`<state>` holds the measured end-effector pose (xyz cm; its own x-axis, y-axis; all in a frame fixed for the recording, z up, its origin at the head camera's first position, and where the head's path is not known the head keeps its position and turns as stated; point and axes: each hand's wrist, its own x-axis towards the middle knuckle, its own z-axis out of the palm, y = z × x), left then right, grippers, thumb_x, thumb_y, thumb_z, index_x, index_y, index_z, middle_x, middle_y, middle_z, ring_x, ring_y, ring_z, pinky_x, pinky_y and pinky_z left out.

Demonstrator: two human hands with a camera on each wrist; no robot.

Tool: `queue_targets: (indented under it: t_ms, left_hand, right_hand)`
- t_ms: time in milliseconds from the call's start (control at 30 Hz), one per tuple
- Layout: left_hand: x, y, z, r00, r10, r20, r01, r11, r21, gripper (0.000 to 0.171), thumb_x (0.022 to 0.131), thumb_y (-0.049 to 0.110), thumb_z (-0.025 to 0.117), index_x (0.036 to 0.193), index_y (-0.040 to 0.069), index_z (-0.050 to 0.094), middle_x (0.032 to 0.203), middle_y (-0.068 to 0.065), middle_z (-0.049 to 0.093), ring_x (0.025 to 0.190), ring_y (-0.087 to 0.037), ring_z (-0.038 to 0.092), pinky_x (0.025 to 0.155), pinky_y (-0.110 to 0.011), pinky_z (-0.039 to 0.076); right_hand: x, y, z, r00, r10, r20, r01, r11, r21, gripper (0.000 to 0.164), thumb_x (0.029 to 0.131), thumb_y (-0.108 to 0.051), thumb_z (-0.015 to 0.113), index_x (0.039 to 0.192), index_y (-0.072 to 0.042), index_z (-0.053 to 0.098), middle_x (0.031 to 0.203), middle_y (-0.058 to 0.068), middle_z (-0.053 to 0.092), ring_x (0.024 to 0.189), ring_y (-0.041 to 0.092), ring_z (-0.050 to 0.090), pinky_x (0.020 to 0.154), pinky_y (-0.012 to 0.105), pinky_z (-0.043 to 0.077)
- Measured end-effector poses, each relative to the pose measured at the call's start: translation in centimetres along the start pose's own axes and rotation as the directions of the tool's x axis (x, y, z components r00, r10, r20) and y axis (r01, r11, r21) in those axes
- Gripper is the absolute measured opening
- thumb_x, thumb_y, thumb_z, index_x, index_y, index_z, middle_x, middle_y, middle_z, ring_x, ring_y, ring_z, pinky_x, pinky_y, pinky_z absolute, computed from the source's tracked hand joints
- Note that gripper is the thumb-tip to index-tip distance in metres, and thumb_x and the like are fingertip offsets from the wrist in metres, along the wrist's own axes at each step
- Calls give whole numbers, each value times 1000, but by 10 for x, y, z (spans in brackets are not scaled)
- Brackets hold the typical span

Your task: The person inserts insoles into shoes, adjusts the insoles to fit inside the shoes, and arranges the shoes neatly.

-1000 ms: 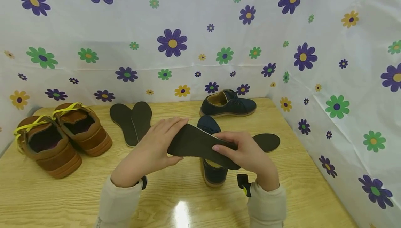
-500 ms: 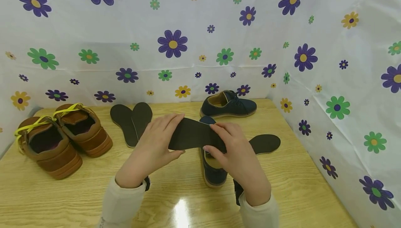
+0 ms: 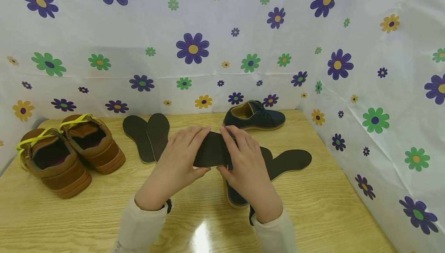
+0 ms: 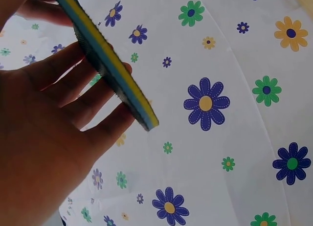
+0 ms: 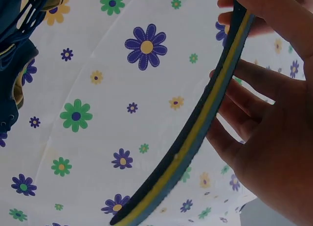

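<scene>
Up over the table, both hands hold one black insole [image 3: 211, 150] with a layered yellow and blue edge. My left hand [image 3: 179, 160] grips its left end, thumb below and fingers along the top. Close beside it, my right hand [image 3: 248, 164] grips the middle, and the rest of the insole shows behind that hand. In the left wrist view the striped edge [image 4: 115, 64] passes across the fingers; the right wrist view has the insole [image 5: 188, 143] slanting down past the fingertips. Beneath the right hand stands a navy lace-up shoe [image 3: 235, 199], mostly hidden.
Another black insole [image 3: 295, 159] lies on the wooden table [image 3: 333, 206] at right. The second navy shoe [image 3: 255, 117] stands at the back. Two more insoles [image 3: 158, 133] lie back left, beside brown shoes [image 3: 57, 164] with yellow laces. A flowered cloth [image 3: 208, 21] hangs behind.
My right hand has slid left along the insole until close to the left hand. The insole has turned from a downward slant to nearly level. The left hand has shifted slightly right.
</scene>
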<state>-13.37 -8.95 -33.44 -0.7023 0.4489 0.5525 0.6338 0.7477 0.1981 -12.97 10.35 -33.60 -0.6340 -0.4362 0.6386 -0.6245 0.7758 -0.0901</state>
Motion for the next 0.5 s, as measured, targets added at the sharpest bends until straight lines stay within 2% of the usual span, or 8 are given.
queue_targets:
  t_ms: [200,500]
  left_hand:
    - [1,4,4,999,37,-26,-37,999,8,89,63,18,92,139,-3,50,131,-16,53,121,-34,49,107,-49,33]
    - [1,3,6,998,56,-38,-55,998,24,92,62,21,92,140,-3,49,131,-16,52,121,-34,49,107,-49,33]
  right_hand:
    - [-1,1,3,1000,13,-10,-13,1000,-14,79,67,-21,89,137,-1,58,132,16,53,121,34,51,101,47,40]
    - [-1,3,1,1000,18,-5,-17,1000,12,79,65,-25,91,134,-1,60,126,15,55,116,32,53,98,47,42]
